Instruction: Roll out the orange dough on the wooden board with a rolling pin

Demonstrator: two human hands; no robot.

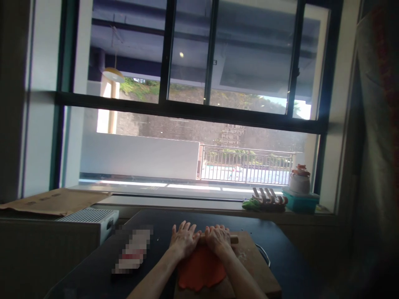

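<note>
Both hands rest on a wooden rolling pin [234,239] lying crosswise near the far end of a wooden board [249,257]. My left hand [184,239] is over the pin's left part, hiding that end, with its fingers reaching forward over the wood. My right hand [218,238] covers the pin further right, fingers together over it, and the pin's right end sticks out beside it. Under and in front of the pin lies a flat orange sheet of dough [201,270] with a wavy near edge, partly hidden by my right forearm.
The board lies on a dark table [149,220]. A metal loop handle [263,254] shows beside the board's right edge. On the left is a blurred-out item [134,251]. A turquoise box [302,200] with a white jar [299,182] and a slatted rack [269,197] stand on the windowsill.
</note>
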